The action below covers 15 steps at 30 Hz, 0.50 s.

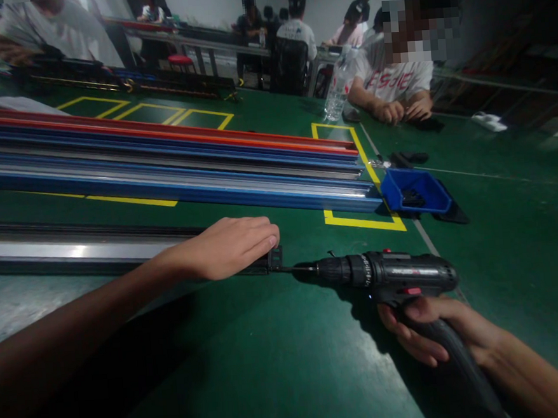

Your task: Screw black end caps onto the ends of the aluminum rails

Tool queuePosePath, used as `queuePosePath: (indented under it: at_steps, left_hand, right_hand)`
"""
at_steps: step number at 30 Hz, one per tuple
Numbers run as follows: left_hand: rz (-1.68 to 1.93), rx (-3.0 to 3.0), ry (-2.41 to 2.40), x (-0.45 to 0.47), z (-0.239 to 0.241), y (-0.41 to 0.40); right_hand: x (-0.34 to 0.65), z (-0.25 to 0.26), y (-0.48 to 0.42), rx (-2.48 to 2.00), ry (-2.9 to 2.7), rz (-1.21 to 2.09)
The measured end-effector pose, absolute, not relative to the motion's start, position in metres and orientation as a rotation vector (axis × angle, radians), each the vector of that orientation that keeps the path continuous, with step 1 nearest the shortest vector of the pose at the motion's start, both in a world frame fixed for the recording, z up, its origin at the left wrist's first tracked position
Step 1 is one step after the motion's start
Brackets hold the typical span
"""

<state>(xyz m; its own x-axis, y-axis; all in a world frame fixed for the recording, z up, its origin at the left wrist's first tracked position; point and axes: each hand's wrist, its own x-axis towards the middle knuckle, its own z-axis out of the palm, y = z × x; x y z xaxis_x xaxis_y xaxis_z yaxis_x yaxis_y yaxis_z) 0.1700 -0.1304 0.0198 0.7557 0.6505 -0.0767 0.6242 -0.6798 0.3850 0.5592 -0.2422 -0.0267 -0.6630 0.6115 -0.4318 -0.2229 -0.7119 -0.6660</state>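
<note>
A cordless drill (398,274) lies level in my right hand (435,332), whose fingers wrap round its grip. The drill's long bit points left and meets the black end piece (275,258) of a black and silver metal profile (81,248). Over the profile's right end rests my left hand (234,245), its fingers curled over the top and pressed together. Whatever lies beneath that palm is hidden. Just above the drill's chuck, a small dark screw-like piece (331,254) shows on the table.
Long blue profiles (211,191) and an orange one (207,134) lie behind. A blue bin (416,190) with dark small parts stands at their right end. Beyond are a plastic bottle (337,90) and a seated person (394,80). Yellow tape marks the green table (270,362).
</note>
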Motion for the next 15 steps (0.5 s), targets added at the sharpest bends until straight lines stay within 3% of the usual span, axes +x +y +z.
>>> queuePosePath:
  at_steps: [15]
  left_hand:
    - [0.056,2.548,0.979,0.1711,0.0223,-0.131]
  right_hand:
    - [0.5571,-0.0252,-0.2408,-0.87,-0.822,2.364]
